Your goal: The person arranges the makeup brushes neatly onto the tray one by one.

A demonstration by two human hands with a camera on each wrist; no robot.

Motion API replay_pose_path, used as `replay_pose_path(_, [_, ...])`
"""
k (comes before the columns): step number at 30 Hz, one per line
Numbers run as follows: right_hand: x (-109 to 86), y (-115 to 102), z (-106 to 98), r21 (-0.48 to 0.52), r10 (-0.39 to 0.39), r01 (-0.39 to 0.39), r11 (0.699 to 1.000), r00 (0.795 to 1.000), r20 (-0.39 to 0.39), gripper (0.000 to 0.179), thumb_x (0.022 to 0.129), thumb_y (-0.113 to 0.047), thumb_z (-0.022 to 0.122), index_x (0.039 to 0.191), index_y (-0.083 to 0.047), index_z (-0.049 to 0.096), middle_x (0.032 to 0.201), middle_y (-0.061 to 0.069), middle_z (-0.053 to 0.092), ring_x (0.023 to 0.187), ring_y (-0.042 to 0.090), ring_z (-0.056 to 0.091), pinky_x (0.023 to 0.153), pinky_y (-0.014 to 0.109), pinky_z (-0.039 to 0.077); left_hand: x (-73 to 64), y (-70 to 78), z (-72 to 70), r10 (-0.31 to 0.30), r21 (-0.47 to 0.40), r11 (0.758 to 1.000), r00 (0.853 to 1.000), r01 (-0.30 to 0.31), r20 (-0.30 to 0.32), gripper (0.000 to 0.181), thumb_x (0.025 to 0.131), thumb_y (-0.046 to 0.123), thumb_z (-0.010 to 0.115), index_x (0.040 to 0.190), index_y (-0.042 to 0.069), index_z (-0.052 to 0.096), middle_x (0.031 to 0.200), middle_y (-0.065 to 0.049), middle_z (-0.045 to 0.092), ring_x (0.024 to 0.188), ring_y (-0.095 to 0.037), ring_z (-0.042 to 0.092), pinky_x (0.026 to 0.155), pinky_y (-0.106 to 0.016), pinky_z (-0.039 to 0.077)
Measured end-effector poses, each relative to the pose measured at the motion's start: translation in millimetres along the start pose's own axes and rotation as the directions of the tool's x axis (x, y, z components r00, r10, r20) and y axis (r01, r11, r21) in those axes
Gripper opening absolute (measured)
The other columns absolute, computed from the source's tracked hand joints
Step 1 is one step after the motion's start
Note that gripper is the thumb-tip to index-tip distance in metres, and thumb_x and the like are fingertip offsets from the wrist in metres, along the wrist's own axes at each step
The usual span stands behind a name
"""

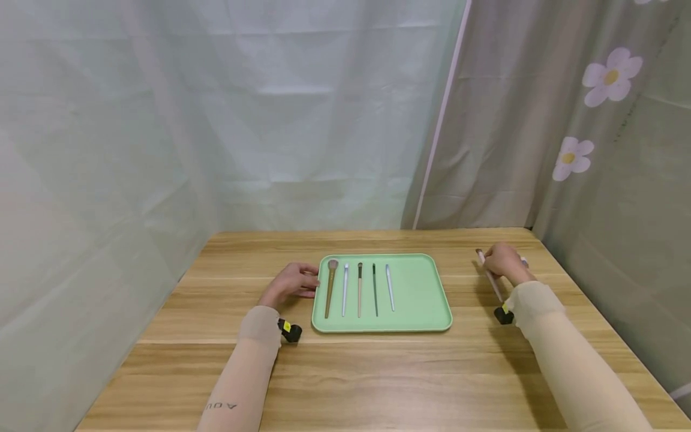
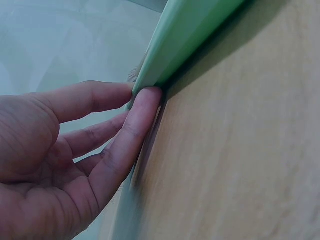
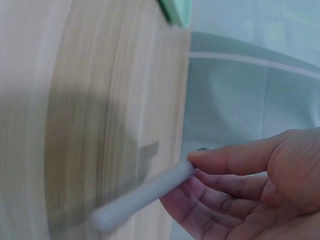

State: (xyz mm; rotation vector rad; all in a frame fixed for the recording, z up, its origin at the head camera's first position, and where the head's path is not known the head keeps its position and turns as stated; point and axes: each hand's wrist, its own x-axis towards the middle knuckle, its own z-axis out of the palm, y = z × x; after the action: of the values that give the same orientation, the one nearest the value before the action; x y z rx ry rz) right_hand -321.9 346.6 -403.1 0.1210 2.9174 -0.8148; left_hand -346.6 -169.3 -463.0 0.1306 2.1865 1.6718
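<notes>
On the table, a light green tray (image 1: 421, 294) carries several makeup brushes in a row. The leftmost is a wide brush (image 1: 330, 291) with a brown handle; farther right lie a dark slim brush (image 1: 375, 294) and a pale blue one (image 1: 390, 291). My left hand (image 1: 296, 279) pinches the tray's left rim (image 2: 155, 62) between thumb and finger. Off to the right of the tray, my right hand (image 1: 504, 263) holds another makeup brush (image 3: 145, 197) by its pale, thick handle, thumb against fingers. The brush's dark tip points away from me in the head view.
The wood-grain table (image 1: 378, 384) extends around the tray on every side. Behind its far edge hangs a pale curtain (image 1: 302, 132), with a greyer flowered curtain (image 1: 642, 180) at the right. A small black camera (image 1: 290, 331) is worn at the left wrist, another (image 1: 504, 314) at the right.
</notes>
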Motion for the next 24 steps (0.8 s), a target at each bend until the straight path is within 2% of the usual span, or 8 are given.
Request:
replay_pose_path(4, [3.3,-3.8,2.9,0.112,-0.033,0.030,0.993,0.999,0.024,0.032,0.091,0.005,0.061,0.116,0.024,0.063,0.080,0.019,0.069,0.060,0.014,0.066,0.062,0.034,0.062,-0.2,1.0,0.8,-0.004,0.006,1.000,1.000,0.004,-0.002,0.051,0.097,-0.005,0.066,0.143,-0.015,0.048,0.120,-0.026,0.064,0.086,-0.020,0.071,0.078,-0.036,0.063])
replay_pose_path(8, [2.6,-10.7,5.1,0.185,-0.017,0.008,0.983,0.999,0.047,0.033,0.095,0.004,0.063,0.121,0.024,0.060,0.088,0.024,0.069,0.063,0.013,0.067,0.067,0.036,0.063,-0.4,2.7,1.8,-0.013,0.009,1.000,1.000,0.013,-0.009,0.050,0.097,-0.004,0.065,0.143,-0.015,0.048,0.120,-0.026,0.065,0.085,-0.020,0.071,0.079,-0.036,0.063])
replay_pose_path(13, [0.6,-17.7,7.2,0.238,-0.024,0.008,0.971,0.998,0.064,0.033,0.098,0.002,0.061,0.124,0.024,0.059,0.092,0.023,0.068,0.066,0.013,0.067,0.068,0.036,0.063,-0.2,3.2,2.7,-0.031,0.009,0.999,0.999,0.031,-0.017,0.049,0.098,-0.003,0.065,0.144,-0.013,0.049,0.119,-0.024,0.066,0.085,-0.019,0.071,0.080,-0.035,0.063])
replay_pose_path(24, [0.3,-35.6,15.4,0.329,-0.076,0.042,0.943,0.993,0.091,0.035,0.099,0.003,0.061,0.125,0.025,0.056,0.093,0.023,0.072,0.067,0.013,0.069,0.069,0.034,0.063,-3.7,5.6,1.9,-0.040,0.004,0.999,0.999,0.040,-0.022,0.048,0.099,-0.003,0.065,0.144,-0.012,0.049,0.116,-0.023,0.068,0.088,-0.020,0.072,0.081,-0.035,0.063])
